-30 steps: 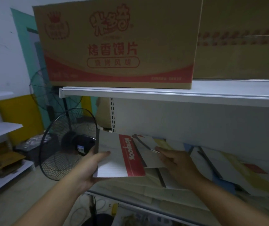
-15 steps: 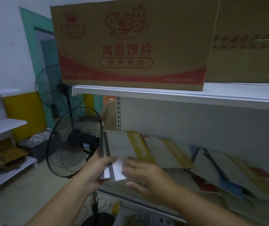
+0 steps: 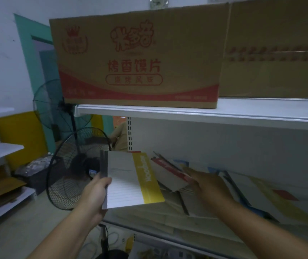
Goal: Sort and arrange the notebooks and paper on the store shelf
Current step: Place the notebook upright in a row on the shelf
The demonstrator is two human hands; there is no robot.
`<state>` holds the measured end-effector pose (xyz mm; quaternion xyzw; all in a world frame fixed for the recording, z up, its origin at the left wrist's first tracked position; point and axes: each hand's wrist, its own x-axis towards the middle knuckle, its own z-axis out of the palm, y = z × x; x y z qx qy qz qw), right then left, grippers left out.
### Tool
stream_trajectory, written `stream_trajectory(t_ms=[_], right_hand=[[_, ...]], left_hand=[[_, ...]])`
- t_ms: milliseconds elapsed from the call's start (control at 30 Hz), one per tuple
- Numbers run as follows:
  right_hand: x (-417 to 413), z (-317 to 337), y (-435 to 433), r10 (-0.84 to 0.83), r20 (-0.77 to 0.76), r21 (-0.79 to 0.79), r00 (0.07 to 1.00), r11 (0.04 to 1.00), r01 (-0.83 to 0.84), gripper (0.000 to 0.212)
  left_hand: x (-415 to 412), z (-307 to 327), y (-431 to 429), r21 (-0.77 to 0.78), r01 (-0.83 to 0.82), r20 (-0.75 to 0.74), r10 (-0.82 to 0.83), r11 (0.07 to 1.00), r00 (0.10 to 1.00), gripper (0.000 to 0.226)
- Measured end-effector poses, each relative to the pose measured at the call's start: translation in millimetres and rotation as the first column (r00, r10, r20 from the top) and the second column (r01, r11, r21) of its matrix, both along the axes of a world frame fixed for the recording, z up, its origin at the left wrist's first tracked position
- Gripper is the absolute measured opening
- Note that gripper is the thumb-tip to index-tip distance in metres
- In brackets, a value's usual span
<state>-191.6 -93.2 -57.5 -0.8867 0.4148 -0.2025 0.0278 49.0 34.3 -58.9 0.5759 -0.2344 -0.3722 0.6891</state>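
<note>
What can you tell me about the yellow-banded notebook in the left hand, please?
The notebook has a pale paper cover, ruled lines on its lower half, a grey strip down the spine and a yellow band with white lettering along the opposite edge. Closed and tilted, it is held before the shelf. The left hand grips its spine edge, thumb on the cover. Its right edge overlaps a red notebook; contact unclear.

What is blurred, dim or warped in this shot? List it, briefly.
Head view: dim overall, with the upper shelf shading the notebooks below; head view: motion blur smears the right hand and the red-edged notebook at its fingers; head view: the yellow-banded notebook in the left hand is sharper, ruled lines visible; head view: wide-angle distortion tilts the edges of the carton.
</note>
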Motion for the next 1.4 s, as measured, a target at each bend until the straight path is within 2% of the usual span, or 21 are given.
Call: stream_trajectory(t_ms=[100, 233, 300, 367, 400, 433, 500, 600, 633, 700, 800, 867, 933, 967, 1000, 1067, 1100, 1133, 1200, 1300, 1400], right_hand=[[-1, 6, 1, -0.096, -0.030, -0.023, 0.995, 0.995, 0.096, 0.039], [-6, 3, -2, -0.112, -0.009, 0.381, 0.994, 0.918, 0.107, 0.049], [-24, 9, -4, -0.181, 0.133, 0.450, 0.974, 0.887, 0.104, 0.050], [-48, 19, 0, -0.157, 0.274, 0.284, 0.949, 0.956, 0.076, 0.041], [-61, 24, 5, -0.101, 0.349, 0.090, 0.932, 0.993, 0.074, 0.034], [-73, 29, 11, -0.001, 0.365, -0.165, 0.931, 0.984, 0.066, 0.027], [-98, 31, 27, 0.185, 0.344, -0.465, 0.920, 0.885, -0.004, 0.028], [-133, 18, 52, 0.351, 0.247, -0.545, 0.903, 0.821, -0.170, 0.034], [-148, 10, 60, 0.374, 0.202, -0.522, 0.905, 0.823, -0.224, 0.027], [-183, -7, 74, 0.377, 0.122, -0.415, 0.918, 0.860, -0.298, 0.030], [-254, -28, 81, 0.309, 0.076, -0.270, 0.948, 0.922, -0.278, 0.036], [-306, -37, 86, 0.255, -0.024, -0.222, 0.967, 0.941, -0.254, 0.046], [-359, -41, 92, 0.151, -0.044, -0.136, 0.987, 0.978, -0.156, 0.065], [-386, -42, 94, 0.055, 0.011, -0.025, 0.998, 0.998, -0.055, 0.076], [-414, -47, 91, -0.097, 0.103, 0.084, 0.990, 0.993, 0.089, 0.082], [-476, -57, 82, -0.457, 0.253, 0.288, 0.853, 0.877, 0.385, 0.070], [-506, -58, 79, -0.589, 0.312, 0.421, 0.746, 0.789, 0.447, 0.060], [-534, -59, 78, -0.670, 0.351, 0.572, 0.654, 0.707, 0.416, 0.046], [-578, -63, 83, -0.732, 0.451, 0.749, 0.510, 0.622, 0.230, 0.016], [-632, -66, 86, -0.784, 0.545, 0.785, 0.298, 0.602, 0.145, 0.021], [-681, -71, 75, -0.811, 0.549, 0.785, 0.202, 0.583, 0.208, 0.026]], left_hand=[[-28, 9, -8, -0.011, -0.012, 0.095, 0.013, 1.000, 0.995, 0.025], [-50, 19, -13, -0.073, -0.174, 0.265, 0.187, 0.982, 0.946, 0.029], [-60, 25, -6, -0.116, -0.238, 0.281, 0.262, 0.964, 0.923, 0.034], [-76, 29, 2, -0.146, -0.276, 0.263, 0.307, 0.950, 0.915, 0.029], [-88, 29, 5, -0.145, -0.279, 0.266, 0.309, 0.949, 0.913, 0.025], [-101, 27, 6, -0.126, -0.267, 0.285, 0.293, 0.955, 0.912, 0.024], [-134, 20, 2, -0.056, -0.221, 0.292, 0.227, 0.974, 0.929, 0.034], [-199, 0, -12, 0.006, -0.069, 0.177, 0.067, 0.998, 0.982, 0.035], [-226, -3, -15, 0.016, -0.016, 0.114, 0.014, 1.000, 0.993, 0.031], [-278, -13, -21, 0.033, 0.080, -0.008, -0.080, 0.996, 0.997, 0.032], [-351, -23, -26, 0.057, 0.265, -0.145, -0.254, 0.963, 0.956, 0.046], [-404, -29, -30, 0.081, 0.375, -0.189, -0.356, 0.923, 0.915, 0.044], [-459, -36, -34, 0.080, 0.452, -0.144, -0.439, 0.888, 0.887, 0.019], [-487, -39, -36, 0.074, 0.479, -0.117, -0.469, 0.875, 0.875, 0.014], [-511, -44, -40, 0.065, 0.509, -0.103, -0.501, 0.858, 0.859, 0.020], [-559, -53, -48, 0.049, 0.575, -0.105, -0.569, 0.816, 0.816, 0.028], [-583, -57, -52, 0.052, 0.601, -0.108, -0.594, 0.797, 0.797, 0.030], [-605, -62, -57, 0.054, 0.621, -0.128, -0.611, 0.782, 0.781, 0.031], [-650, -66, -62, 0.058, 0.654, -0.165, -0.639, 0.754, 0.751, 0.028], [-711, -70, -74, 0.039, 0.746, -0.234, -0.720, 0.665, 0.654, 0.024], [-762, -77, -102, 0.081, 0.817, -0.268, -0.777, 0.571, 0.570, 0.021]])
